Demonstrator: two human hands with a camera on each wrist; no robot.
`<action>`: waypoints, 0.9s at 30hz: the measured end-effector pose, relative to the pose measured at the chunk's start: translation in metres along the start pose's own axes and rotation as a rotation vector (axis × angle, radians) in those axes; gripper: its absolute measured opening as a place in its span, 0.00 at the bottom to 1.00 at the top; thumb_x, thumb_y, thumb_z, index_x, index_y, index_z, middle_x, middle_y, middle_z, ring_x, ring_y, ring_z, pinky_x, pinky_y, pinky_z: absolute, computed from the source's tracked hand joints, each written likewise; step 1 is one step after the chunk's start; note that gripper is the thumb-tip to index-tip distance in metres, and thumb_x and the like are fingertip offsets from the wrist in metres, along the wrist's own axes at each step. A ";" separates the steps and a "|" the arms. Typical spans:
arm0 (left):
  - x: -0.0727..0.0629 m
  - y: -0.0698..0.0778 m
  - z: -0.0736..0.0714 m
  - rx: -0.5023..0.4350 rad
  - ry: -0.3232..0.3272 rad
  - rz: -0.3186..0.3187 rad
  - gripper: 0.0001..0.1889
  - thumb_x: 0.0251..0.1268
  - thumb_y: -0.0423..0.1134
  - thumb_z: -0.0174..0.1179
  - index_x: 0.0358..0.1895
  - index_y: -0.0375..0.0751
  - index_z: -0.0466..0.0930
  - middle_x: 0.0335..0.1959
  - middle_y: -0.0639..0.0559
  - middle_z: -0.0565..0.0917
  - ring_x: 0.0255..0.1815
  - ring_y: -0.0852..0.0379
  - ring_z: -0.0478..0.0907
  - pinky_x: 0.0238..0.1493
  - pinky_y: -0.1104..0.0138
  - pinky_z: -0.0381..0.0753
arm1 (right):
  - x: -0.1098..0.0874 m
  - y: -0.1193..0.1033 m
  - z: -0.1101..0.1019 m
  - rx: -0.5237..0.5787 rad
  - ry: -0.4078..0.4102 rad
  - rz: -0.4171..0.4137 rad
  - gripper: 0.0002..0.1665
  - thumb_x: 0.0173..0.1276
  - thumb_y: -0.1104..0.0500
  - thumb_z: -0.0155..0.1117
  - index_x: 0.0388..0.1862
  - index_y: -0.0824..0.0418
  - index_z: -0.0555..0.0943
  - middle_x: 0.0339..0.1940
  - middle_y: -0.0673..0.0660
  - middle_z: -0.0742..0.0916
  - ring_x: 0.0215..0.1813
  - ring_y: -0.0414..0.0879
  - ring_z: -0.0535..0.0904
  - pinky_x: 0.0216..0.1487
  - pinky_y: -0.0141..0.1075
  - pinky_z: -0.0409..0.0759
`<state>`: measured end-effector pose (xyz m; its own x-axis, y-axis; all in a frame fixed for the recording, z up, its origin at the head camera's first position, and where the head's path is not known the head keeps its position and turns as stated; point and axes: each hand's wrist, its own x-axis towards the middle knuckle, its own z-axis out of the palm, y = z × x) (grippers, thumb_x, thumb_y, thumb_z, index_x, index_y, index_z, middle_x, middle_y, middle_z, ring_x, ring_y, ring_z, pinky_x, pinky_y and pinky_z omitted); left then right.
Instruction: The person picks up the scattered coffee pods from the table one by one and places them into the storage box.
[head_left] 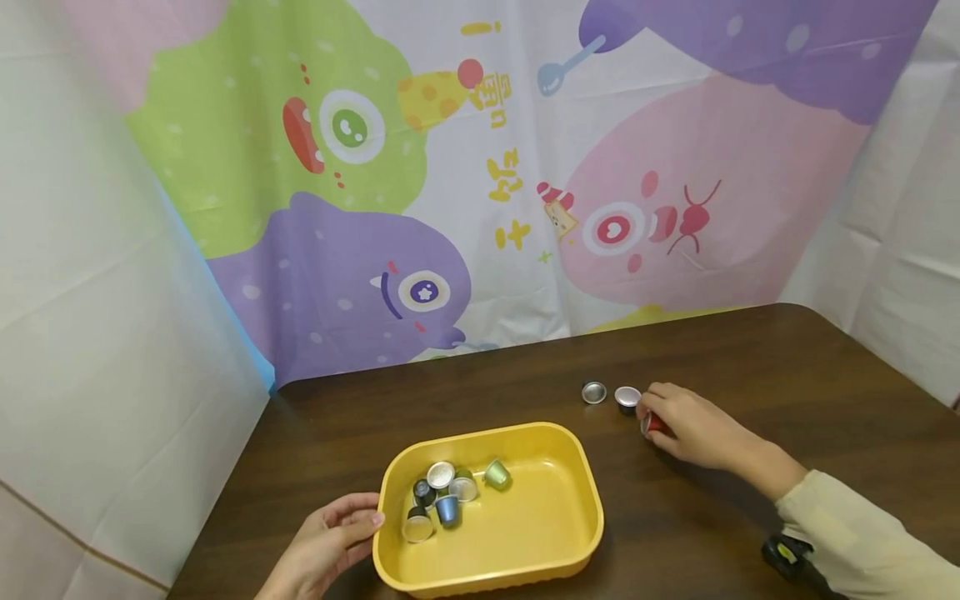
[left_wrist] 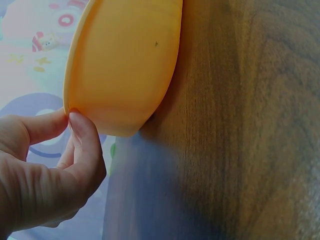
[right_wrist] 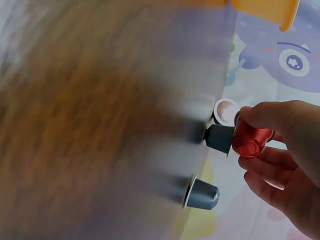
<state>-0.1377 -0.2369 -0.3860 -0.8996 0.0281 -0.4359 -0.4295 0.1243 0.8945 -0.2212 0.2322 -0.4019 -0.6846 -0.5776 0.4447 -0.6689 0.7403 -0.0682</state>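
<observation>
My left hand (head_left: pixel 326 542) pinches the left rim of a yellow plastic basin (head_left: pixel 525 575), thumb and forefinger on its edge as the left wrist view shows. Inside, mostly toward the left, lie several coffee capsules, among them a blue one (head_left: pixel 447 511) and a light green one (head_left: pixel 497 474). On the table to the right, my right hand (head_left: pixel 693 425) holds a red coffee capsule (right_wrist: pixel 249 137) between thumb and fingers. A dark grey capsule (right_wrist: pixel 219 138) is right beside the red one in the right wrist view, and another (right_wrist: pixel 202 194) lies apart on its side.
Left of my right hand are a dark capsule with a pale lid (head_left: pixel 627 398) and a silver-lidded capsule (head_left: pixel 594 392). A small black object (head_left: pixel 784 555) is by the right sleeve. The brown wooden table (head_left: pixel 322 450) ends at a cartoon-printed cloth (head_left: pixel 510 283) behind it.
</observation>
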 end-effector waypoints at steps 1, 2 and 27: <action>0.000 0.000 0.000 0.000 0.001 0.001 0.26 0.63 0.34 0.62 0.62 0.27 0.67 0.41 0.49 0.82 0.41 0.59 0.81 0.47 0.62 0.85 | 0.001 -0.001 0.000 -0.002 0.004 -0.004 0.17 0.48 0.64 0.77 0.32 0.56 0.77 0.29 0.45 0.76 0.32 0.35 0.69 0.33 0.32 0.74; 0.000 0.000 0.000 -0.001 0.003 0.001 0.26 0.63 0.34 0.62 0.62 0.27 0.67 0.41 0.49 0.82 0.41 0.59 0.81 0.47 0.62 0.85 | 0.001 -0.002 -0.001 -0.004 0.007 -0.009 0.17 0.48 0.64 0.77 0.32 0.56 0.77 0.29 0.45 0.76 0.32 0.35 0.69 0.33 0.32 0.74; 0.000 -0.001 0.003 -0.007 0.053 -0.003 0.25 0.61 0.33 0.63 0.60 0.29 0.69 0.39 0.50 0.83 0.40 0.59 0.80 0.46 0.61 0.85 | 0.014 -0.020 -0.011 -0.028 0.078 -0.128 0.17 0.47 0.65 0.77 0.32 0.56 0.77 0.29 0.46 0.76 0.32 0.35 0.70 0.34 0.32 0.75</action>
<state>-0.1369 -0.2338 -0.3868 -0.9012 -0.0249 -0.4327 -0.4324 0.1174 0.8940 -0.2138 0.2137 -0.3843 -0.5685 -0.6403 0.5165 -0.7405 0.6718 0.0178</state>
